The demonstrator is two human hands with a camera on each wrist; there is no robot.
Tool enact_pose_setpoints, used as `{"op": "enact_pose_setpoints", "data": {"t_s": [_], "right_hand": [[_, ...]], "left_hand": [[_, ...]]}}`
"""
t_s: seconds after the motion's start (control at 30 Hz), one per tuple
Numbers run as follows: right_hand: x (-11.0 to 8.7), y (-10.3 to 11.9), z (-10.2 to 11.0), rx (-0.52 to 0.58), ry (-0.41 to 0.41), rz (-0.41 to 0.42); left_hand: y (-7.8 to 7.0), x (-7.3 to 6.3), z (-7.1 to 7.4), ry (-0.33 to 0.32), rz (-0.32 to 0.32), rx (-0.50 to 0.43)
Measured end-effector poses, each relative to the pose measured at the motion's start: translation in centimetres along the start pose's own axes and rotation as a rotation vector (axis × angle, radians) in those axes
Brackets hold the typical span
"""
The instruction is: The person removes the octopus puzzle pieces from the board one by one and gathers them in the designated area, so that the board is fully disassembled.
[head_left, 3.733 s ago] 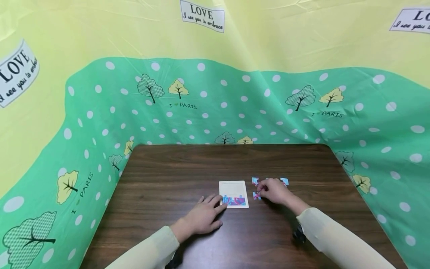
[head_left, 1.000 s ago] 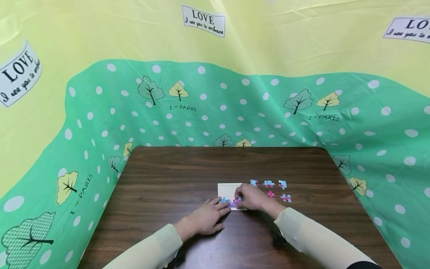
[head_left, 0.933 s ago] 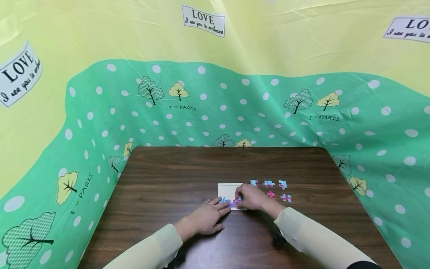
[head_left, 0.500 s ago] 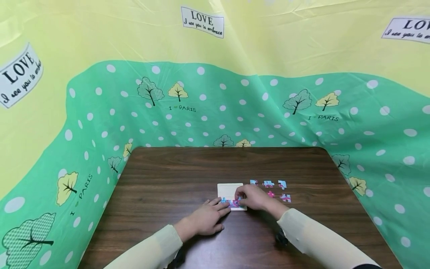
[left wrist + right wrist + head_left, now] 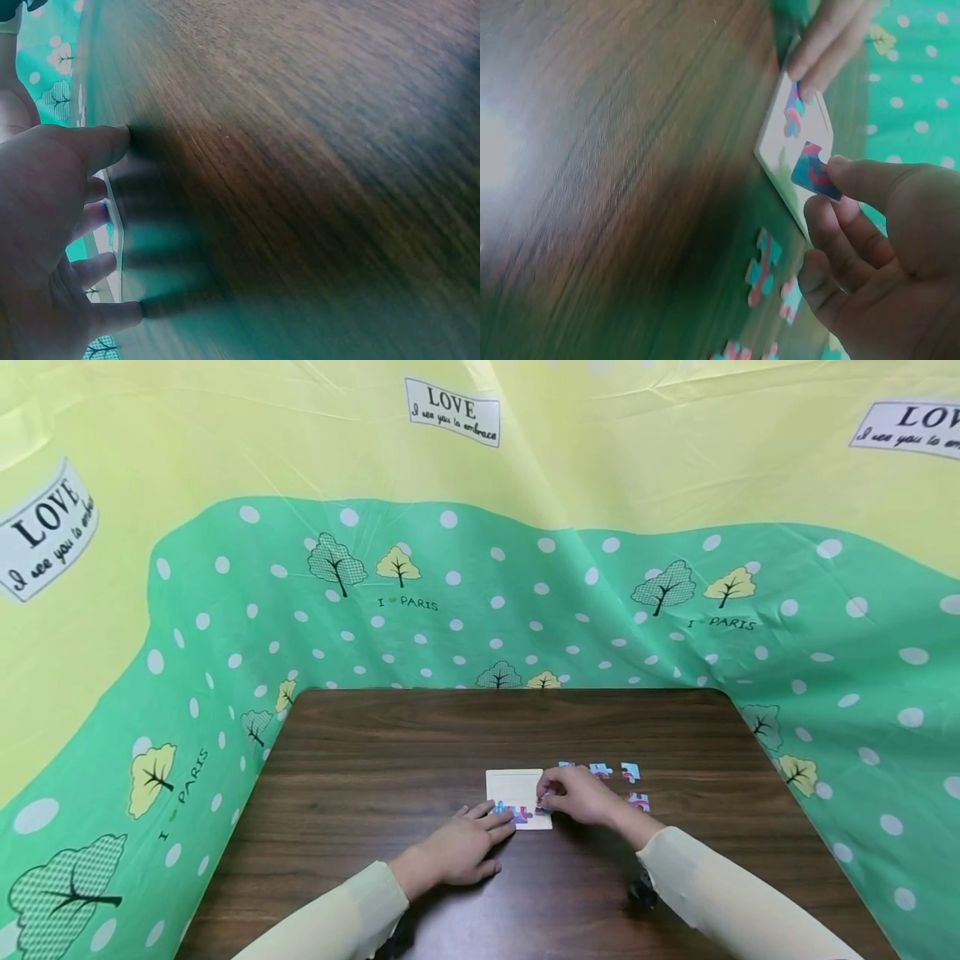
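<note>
A shallow white puzzle tray [image 5: 513, 782] lies on the table, with joined blue, pink and purple puzzle pieces [image 5: 519, 815] along its near edge. My left hand [image 5: 459, 847] rests palm down at the tray's near left corner, fingers spread, fingertips over those pieces. My right hand [image 5: 583, 795] pinches one blue, purple and pink puzzle piece [image 5: 814, 174] between thumb and fingers. In the right wrist view that piece is held tilted above the tray's right side. Bare white tray shows at its near right corner. The left wrist view shows my left fingers from the thumb side.
Right of the tray lie several loose puzzle pieces, among them a back-row piece [image 5: 600, 770], a far-right piece [image 5: 630, 772] and a nearer one [image 5: 638, 801]. My right hand partly covers this group. The brown wooden table [image 5: 360, 760] ends at a green dotted cloth [image 5: 420, 635].
Half a second ago my right fingers were down on the right end of the near row. Now they have lifted a piece and moved slightly right. My left hand has stayed put.
</note>
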State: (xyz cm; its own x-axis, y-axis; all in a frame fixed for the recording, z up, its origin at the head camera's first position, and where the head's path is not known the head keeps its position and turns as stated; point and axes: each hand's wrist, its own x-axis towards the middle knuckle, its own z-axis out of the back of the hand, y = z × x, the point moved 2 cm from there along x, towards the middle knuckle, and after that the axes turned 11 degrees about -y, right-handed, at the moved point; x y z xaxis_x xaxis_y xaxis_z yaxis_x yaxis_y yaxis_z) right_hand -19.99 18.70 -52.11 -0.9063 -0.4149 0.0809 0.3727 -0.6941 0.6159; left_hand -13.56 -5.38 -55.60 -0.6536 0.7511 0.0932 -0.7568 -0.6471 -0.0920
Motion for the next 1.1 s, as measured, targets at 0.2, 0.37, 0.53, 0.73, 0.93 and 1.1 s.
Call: {"op": "enact_pose_setpoints", "data": {"t_s": [0.2, 0.37, 0.53, 0.73, 0.93, 1.1], "right_hand": [[-1.2, -1.9, 1.7, 0.070, -0.004, -0.005], [-2.5, -3.4, 3.3, 0.100, -0.012, -0.022], [-3.6, -4.7, 4.6, 0.139, -0.001, -0.064], [-5.5, -6.1, 5.9, 0.121, -0.005, -0.092], [-7.2, -7.5, 7.1, 0.103, 0.011, -0.113], [-8.4, -8.5, 7.6, 0.118, 0.036, -0.159]], "left_hand": [[0.0, 0.0, -0.2, 0.010, 0.007, -0.011], [0.0, -0.1, -0.2, 0.002, 0.003, -0.012], [0.1, -0.1, -0.3, -0.005, 0.003, -0.009], [0.1, -0.1, -0.4, -0.004, 0.003, -0.018], [0.1, -0.3, -0.3, 0.012, 0.009, -0.023], [0.1, -0.5, -0.5, 0.006, 0.004, -0.014]]}}
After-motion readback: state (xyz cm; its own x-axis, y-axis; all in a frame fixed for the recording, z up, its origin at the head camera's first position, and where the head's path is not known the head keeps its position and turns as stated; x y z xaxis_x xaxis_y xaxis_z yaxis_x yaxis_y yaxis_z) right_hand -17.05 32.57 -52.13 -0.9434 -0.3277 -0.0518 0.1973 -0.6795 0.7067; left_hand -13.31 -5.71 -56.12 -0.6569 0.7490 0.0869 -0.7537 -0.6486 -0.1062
